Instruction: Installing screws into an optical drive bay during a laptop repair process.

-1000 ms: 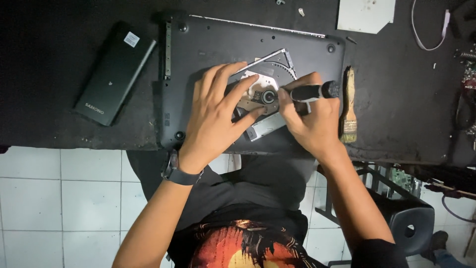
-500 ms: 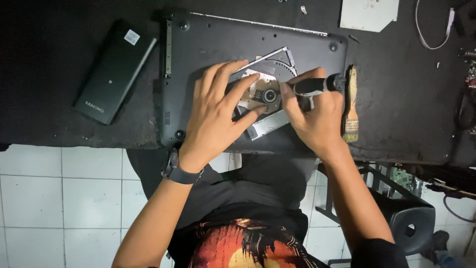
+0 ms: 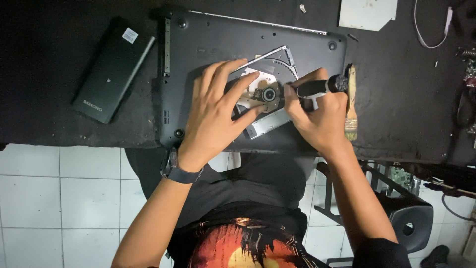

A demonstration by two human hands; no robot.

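A black-handled screwdriver (image 3: pixel 317 88) is gripped in the closed fingers of the right hand (image 3: pixel 317 116), its handle lying nearly level and its tip directed left toward the round hub of a metal optical drive (image 3: pixel 265 97); the tip itself is hidden behind the fingers, so contact with the drive cannot be told. The left hand (image 3: pixel 215 111) is spread flat, fingers wide and nothing grasped, and is pressed on the drive's left part, with the index finger and thumb set either side of the hub. A dark watch (image 3: pixel 176 171) is worn on that wrist. The drive is laid on the underside of a dark laptop (image 3: pixel 208 39), which is placed bottom-up near the front edge of a black worktable (image 3: pixel 59 59). Just right of the right hand, at the laptop's right edge, a small paintbrush (image 3: pixel 351 106) with a pale wooden handle is laid, bristles toward the person. Well to the left, a long black battery pack (image 3: pixel 113 69) is set at a slant on the table. A white sheet (image 3: pixel 368 12) is seen at the table's far edge.
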